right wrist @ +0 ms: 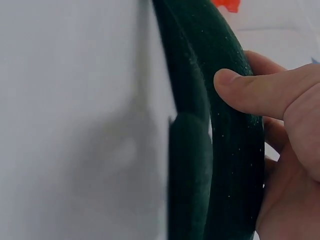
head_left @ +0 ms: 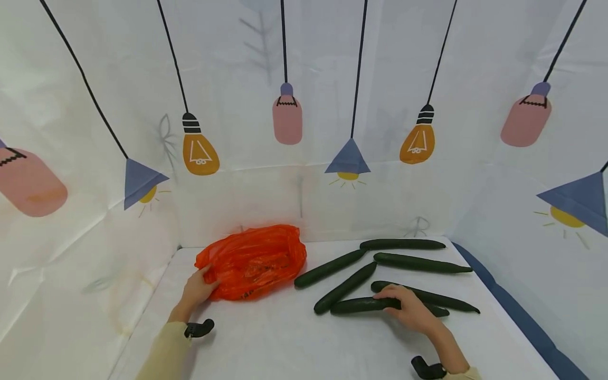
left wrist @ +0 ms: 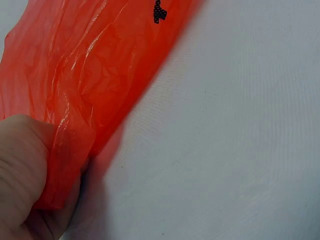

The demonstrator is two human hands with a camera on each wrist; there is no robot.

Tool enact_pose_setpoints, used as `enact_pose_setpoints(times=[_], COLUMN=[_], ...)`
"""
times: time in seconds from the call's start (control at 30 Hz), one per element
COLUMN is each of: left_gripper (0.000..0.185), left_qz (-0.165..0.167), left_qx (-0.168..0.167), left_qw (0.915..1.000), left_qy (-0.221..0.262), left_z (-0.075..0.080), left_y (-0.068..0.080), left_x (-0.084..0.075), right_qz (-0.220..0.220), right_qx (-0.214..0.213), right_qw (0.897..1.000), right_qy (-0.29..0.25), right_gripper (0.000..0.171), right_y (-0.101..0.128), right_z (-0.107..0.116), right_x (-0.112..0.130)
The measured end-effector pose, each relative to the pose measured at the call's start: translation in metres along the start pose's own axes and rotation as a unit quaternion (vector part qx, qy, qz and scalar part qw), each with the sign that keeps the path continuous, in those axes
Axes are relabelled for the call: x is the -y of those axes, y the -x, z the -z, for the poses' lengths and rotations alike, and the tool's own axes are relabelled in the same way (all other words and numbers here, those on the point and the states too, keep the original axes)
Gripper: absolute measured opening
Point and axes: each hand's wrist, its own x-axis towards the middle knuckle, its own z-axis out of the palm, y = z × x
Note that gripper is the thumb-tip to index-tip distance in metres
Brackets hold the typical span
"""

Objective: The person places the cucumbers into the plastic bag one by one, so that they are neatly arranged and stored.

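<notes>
At the left of the table, a crumpled orange-red plastic bag (head_left: 256,264) lies on its side. My left hand (head_left: 199,287) pinches the bag's near left edge; in the left wrist view, thumb and fingers close on a fold of the thin film (left wrist: 72,145). On the right, my right hand (head_left: 410,311) grips a long dark green cucumber (head_left: 353,305) around its middle. The right wrist view shows the thumb across this cucumber (right wrist: 232,150), with the fingers on its far side. Another cucumber (right wrist: 189,175) lies alongside it.
More cucumbers lie about the right hand: one (head_left: 345,287) slants at its left, one (head_left: 451,301) behind it, one (head_left: 330,268) nearer the bag, and two (head_left: 401,244) (head_left: 423,263) farther back. A white table (head_left: 285,343) meets printed cloth walls (head_left: 323,200).
</notes>
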Motion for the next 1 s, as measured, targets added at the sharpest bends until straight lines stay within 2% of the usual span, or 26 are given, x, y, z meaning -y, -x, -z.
enact_pose_setpoints(times=[0.17,0.3,0.4,0.53,0.77,1.0], left_gripper=[0.077,0.077,0.081,0.088,0.089,0.089], left_qz=[0.007,0.01,0.005,-0.006,0.019,0.026], left_qx=[0.016,0.02,0.02,0.028,0.052,0.052], left_qw=[0.9998,0.9996,0.9992,0.9981,0.9959,0.9953], left_qy=[0.012,0.02,0.033,0.055,0.071,0.078], left_z=[0.0,-0.001,0.0,0.0,0.001,0.0], left_y=[0.003,0.004,0.003,-0.001,-0.002,-0.001], left_x=[0.002,0.002,0.001,0.0,0.002,0.0], right_qz=[0.033,0.071,0.096,0.106,0.136,0.154], right_qx=[-0.01,-0.016,-0.019,-0.027,-0.014,-0.007], right_qw=[0.999,0.997,0.995,0.994,0.991,0.987], right_qy=[0.002,-0.017,-0.024,-0.002,0.006,0.048], right_gripper=[0.042,0.038,0.036,0.038,0.036,0.036], right_y=[-0.012,-0.029,-0.049,-0.08,-0.136,-0.184], right_z=[0.006,0.01,0.009,0.003,-0.016,-0.038], right_x=[0.02,0.038,0.05,0.069,0.101,0.131])
